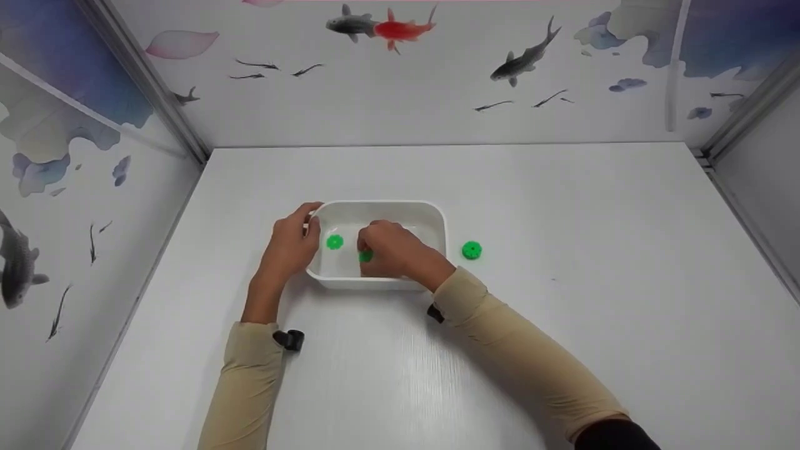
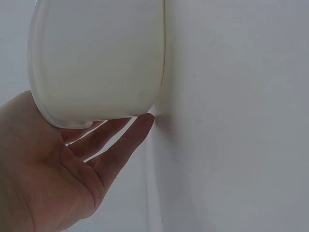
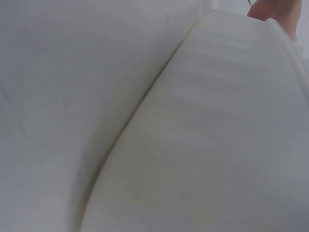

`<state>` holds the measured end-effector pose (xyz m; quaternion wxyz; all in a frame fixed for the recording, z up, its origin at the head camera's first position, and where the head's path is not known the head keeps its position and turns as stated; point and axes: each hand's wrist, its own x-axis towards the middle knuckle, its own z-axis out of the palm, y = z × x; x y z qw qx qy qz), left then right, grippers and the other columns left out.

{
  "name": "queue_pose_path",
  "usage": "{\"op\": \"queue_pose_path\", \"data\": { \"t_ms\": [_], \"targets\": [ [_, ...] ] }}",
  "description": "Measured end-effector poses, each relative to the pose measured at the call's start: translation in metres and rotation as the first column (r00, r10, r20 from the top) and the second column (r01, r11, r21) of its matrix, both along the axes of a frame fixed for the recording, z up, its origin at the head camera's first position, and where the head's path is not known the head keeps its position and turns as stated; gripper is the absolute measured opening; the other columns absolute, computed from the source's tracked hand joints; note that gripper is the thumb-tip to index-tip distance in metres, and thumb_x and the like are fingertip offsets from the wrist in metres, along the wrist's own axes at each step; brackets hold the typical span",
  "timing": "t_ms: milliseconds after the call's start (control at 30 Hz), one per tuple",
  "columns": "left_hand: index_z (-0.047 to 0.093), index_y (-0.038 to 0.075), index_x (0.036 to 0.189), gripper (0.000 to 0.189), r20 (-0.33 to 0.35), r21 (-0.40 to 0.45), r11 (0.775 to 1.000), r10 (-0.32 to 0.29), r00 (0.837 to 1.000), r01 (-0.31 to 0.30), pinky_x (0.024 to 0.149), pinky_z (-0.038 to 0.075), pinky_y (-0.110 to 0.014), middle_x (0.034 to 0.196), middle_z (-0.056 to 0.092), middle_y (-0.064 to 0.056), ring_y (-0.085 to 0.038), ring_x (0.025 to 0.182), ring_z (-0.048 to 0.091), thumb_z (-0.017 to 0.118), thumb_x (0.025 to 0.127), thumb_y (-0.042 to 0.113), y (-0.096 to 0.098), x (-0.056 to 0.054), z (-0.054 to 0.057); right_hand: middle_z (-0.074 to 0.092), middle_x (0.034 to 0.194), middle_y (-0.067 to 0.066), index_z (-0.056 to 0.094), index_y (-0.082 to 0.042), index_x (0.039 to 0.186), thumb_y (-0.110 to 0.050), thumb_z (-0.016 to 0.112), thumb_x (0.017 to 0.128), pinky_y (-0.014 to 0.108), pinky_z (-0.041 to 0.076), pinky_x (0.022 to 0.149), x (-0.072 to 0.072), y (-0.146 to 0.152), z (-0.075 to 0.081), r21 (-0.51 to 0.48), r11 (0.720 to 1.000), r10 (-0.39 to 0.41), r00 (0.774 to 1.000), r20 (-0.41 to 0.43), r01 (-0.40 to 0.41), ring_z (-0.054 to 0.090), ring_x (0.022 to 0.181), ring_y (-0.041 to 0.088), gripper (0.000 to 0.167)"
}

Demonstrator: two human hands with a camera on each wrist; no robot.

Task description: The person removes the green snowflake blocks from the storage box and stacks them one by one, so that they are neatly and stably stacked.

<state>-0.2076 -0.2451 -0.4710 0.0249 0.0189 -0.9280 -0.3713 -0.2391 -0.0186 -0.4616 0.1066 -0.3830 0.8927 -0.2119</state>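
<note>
A white rectangular plastic basin (image 1: pixel 375 284) with rounded corners stands on the table. At its left end, my left hand (image 1: pixel 294 240) grips the wall; the left wrist view shows fingers (image 2: pixel 120 145) along the outside, with the thumb's contact hidden. Inside the basin, my right hand (image 1: pixel 390 250) pinches a small green piece (image 1: pixel 365 255), mostly covered by the fingers. To the left of that hand, a green flower-shaped piece (image 1: pixel 335 242) lies on the basin floor. Only the basin's outer side (image 3: pixel 193 135) fills the right wrist view, so the right fingers are hidden there.
Just right of the basin, a round green notched piece (image 1: pixel 472 250), perhaps a stack, sits on the white table (image 1: pixel 594 325). Printed panels with fish enclose the table at the back (image 1: pixel 437 112) and on the left (image 1: pixel 144 206).
</note>
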Motion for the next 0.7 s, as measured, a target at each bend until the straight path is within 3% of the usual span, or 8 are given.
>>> {"op": "queue_pose_path", "data": {
  "t_ms": [167,700],
  "targets": [
    [0.055,0.015,0.156,0.042,0.002,0.002,1.0,0.003,1.0,-0.003,0.1,0.059,-0.05,0.139,0.071,-0.016,-0.03,0.11,0.069,0.045,0.116,0.025,0.0,0.0,-0.001,0.078,0.106,0.011,0.079,-0.002,0.115,-0.024,0.085,0.093,0.04,0.059,0.085,0.0,0.0,-0.002,0.01,1.0,0.005,1.0,-0.005,-0.005,0.064,0.095,0.023,0.031],
    [0.054,0.016,0.157,0.043,0.018,0.009,1.0,0.009,1.0,-0.009,0.106,0.057,-0.051,0.141,0.07,-0.015,-0.029,0.117,0.069,0.044,0.117,0.025,0.0,-0.001,0.0,0.076,0.117,0.008,0.079,-0.005,0.123,-0.015,0.079,0.091,0.036,0.058,0.09,0.0,0.021,0.001,-0.109,0.994,0.018,1.0,-0.02,-0.021,0.064,0.099,0.02,0.033]
  ]
}}
